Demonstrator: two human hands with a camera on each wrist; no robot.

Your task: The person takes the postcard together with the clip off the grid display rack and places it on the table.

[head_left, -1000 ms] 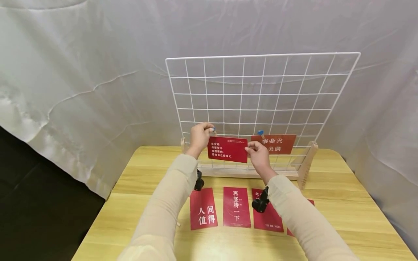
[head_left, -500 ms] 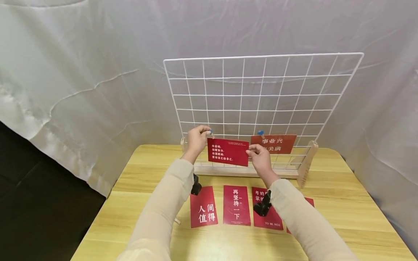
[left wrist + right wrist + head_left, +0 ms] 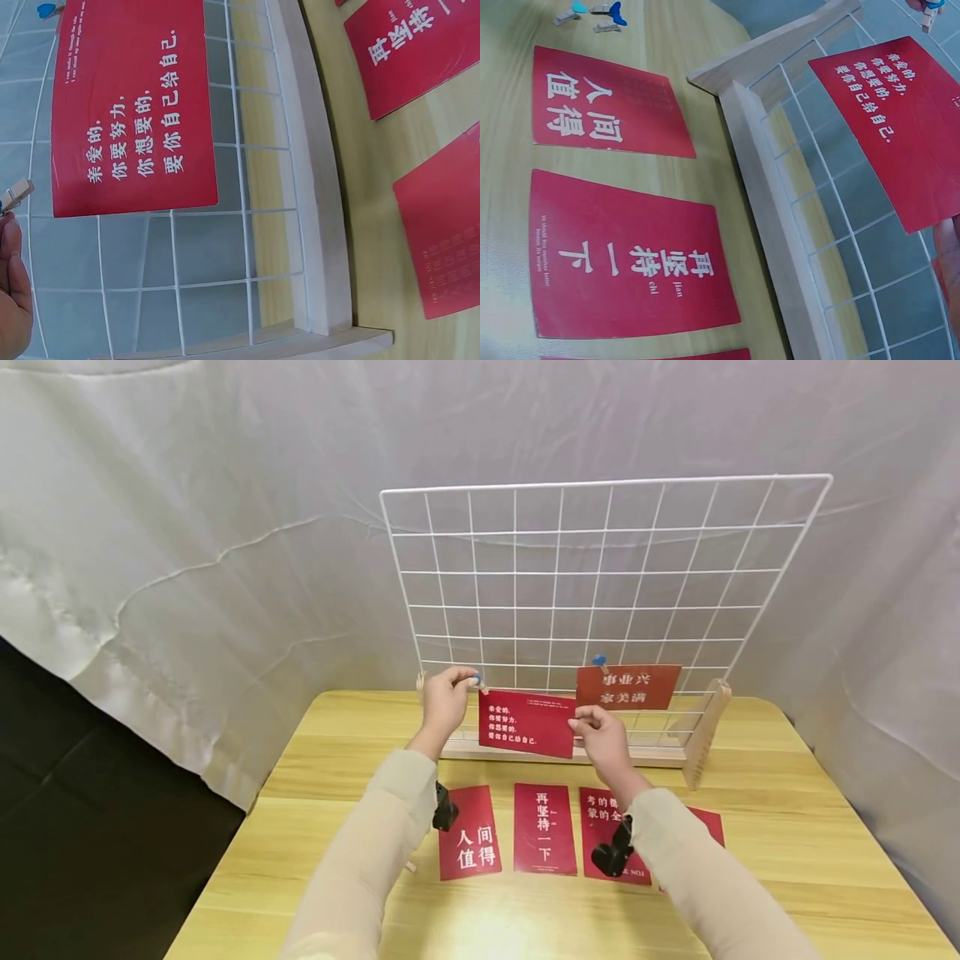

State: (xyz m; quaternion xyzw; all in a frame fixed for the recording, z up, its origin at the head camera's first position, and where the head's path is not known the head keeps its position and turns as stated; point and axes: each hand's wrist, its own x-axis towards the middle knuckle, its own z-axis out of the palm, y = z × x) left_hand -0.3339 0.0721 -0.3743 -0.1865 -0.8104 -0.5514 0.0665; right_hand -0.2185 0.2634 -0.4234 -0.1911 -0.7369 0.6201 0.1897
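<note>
My left hand (image 3: pixel 444 703) pinches a small wooden clothespin (image 3: pixel 16 195) with a blue heart on it. The clothespin points toward the upper left corner of a red card (image 3: pixel 527 724) printed with white characters; the left wrist view shows a gap between them. With thumb and fingers, my right hand (image 3: pixel 604 745) holds that card by its right edge, upright in front of the white wire grid (image 3: pixel 557 530). Behind it to the right, another red card (image 3: pixel 637 687) hangs on the grid from a blue-heart clip (image 3: pixel 599 661).
Wooden feet and a base bar (image 3: pixel 769 240) carry the grid on the wood-grain table (image 3: pixel 300 810). Several red cards lie in a row in front, among them one near the left (image 3: pixel 470 835) and a middle one (image 3: pixel 545 831). Loose clothespins (image 3: pixel 609 27) lie beside them. Pale fabric (image 3: pixel 225 610) surrounds the table.
Both hands and the card have moved lower. The left hand has also shifted left with the clothespin, and more of the hanging card shows now.
</note>
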